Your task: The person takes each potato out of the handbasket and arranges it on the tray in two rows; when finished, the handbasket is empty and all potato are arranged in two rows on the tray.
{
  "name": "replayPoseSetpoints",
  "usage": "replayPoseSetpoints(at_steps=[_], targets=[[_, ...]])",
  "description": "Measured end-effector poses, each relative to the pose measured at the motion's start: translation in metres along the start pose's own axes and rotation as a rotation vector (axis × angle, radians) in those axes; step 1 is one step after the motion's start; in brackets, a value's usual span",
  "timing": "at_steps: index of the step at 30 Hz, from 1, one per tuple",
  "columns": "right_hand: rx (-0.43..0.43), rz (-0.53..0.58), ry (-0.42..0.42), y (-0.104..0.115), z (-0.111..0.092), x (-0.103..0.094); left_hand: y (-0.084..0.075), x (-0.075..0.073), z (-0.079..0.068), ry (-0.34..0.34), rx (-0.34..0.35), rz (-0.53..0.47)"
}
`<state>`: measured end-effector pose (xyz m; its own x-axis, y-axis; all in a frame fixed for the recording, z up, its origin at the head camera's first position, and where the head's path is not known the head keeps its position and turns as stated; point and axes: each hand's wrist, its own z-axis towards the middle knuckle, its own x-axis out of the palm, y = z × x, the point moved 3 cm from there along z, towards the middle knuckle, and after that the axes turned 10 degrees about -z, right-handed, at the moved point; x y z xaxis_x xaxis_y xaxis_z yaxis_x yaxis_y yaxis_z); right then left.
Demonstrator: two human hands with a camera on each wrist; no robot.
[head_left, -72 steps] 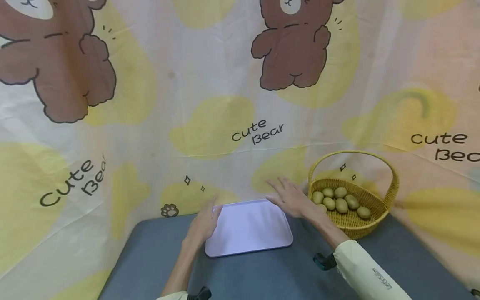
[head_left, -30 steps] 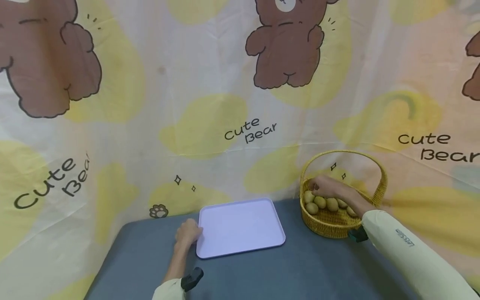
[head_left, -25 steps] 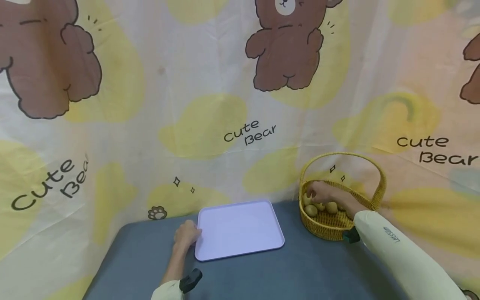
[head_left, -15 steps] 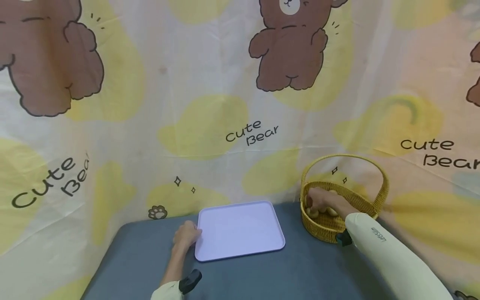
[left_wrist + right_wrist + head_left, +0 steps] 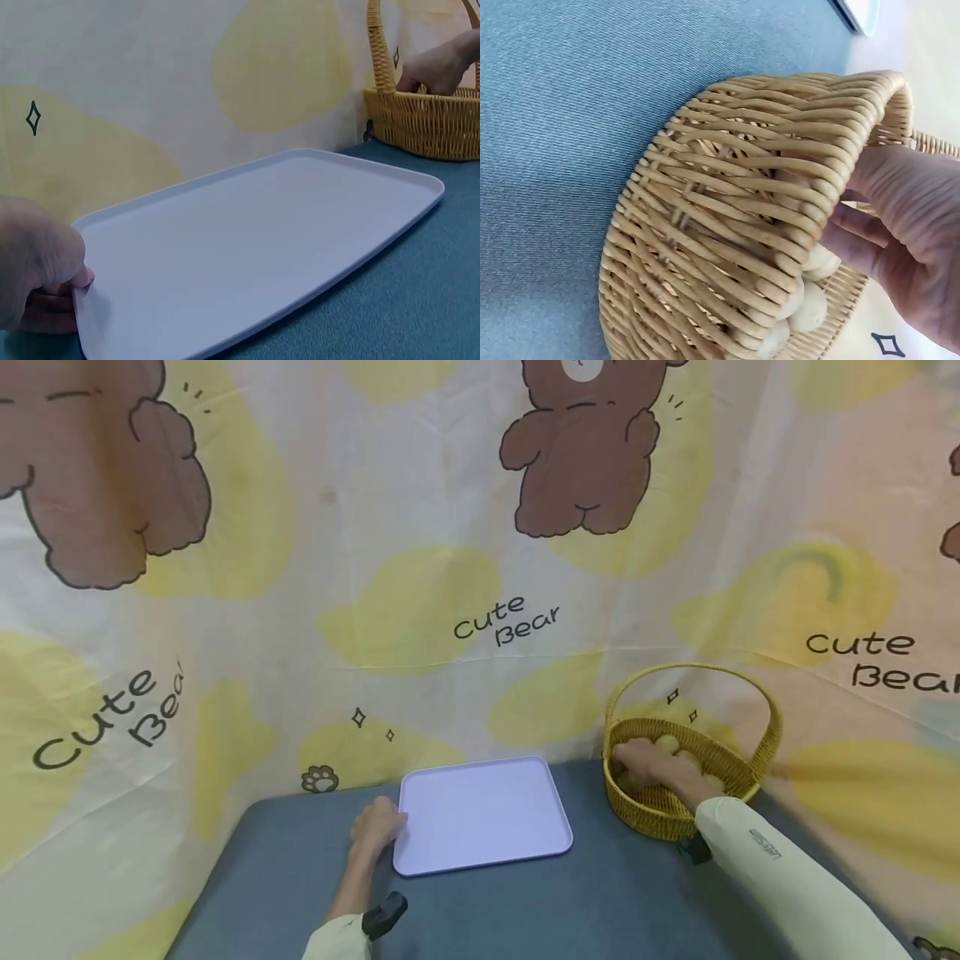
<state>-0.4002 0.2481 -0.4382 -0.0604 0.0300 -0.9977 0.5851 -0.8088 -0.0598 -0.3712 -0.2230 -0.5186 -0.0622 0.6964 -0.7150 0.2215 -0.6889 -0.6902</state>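
Observation:
My left hand [image 5: 375, 823] pinches the left rim of a lilac rectangular tray [image 5: 483, 817] lying on the table. In the left wrist view the thumb of that hand [image 5: 34, 259] lies on the rim, with the other fingers beneath it. My right hand [image 5: 643, 760] reaches down inside a yellow woven basket [image 5: 654, 823] with an arched handle. Several oval yellowish-brown pieces like small potatoes [image 5: 666, 743] lie around it. In the right wrist view the right hand's [image 5: 922, 232] fingers bend in behind the wicker wall; their tips are hidden, so I cannot tell whether they hold a piece.
The blue-grey table [image 5: 480, 914] carries the tray at the middle and the basket to its right. Directly behind both hangs a bear-print cloth [image 5: 420, 702]. The basket's handle [image 5: 693, 667] arches up behind the right hand.
Both hands were spread at the tray's sides at first. The left then took its left rim; the right moved into the basket and sank lower among the pieces. The tray stays in place.

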Motion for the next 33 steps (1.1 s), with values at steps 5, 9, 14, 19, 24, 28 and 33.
replayPoseSetpoints(at_steps=[5, 9, 14, 19, 24, 28, 33], targets=[[0.001, 0.042, -0.021, 0.002, -0.002, 0.005, 0.002, -0.002, 0.000, 0.005, 0.006, 0.010], [-0.024, 0.121, -0.047, -0.001, -0.003, 0.011, 0.003, -0.002, 0.001, 0.010, -0.001, 0.020], [0.038, 0.237, -0.060, -0.008, -0.006, 0.004, 0.002, -0.002, 0.003, 0.007, -0.005, 0.016], [0.152, 0.184, -0.112, -0.002, -0.013, -0.022, -0.001, -0.003, 0.002, 0.007, -0.015, 0.016], [0.175, 0.135, -0.227, 0.017, -0.022, -0.047, -0.003, -0.004, 0.001, -0.003, -0.014, 0.026], [0.189, 0.113, -0.243, 0.037, -0.026, -0.063, -0.002, -0.003, 0.000, -0.004, -0.003, 0.022], [0.167, 0.191, -0.251, 0.066, -0.019, -0.074, -0.001, -0.001, 0.002, -0.006, -0.005, -0.007]])
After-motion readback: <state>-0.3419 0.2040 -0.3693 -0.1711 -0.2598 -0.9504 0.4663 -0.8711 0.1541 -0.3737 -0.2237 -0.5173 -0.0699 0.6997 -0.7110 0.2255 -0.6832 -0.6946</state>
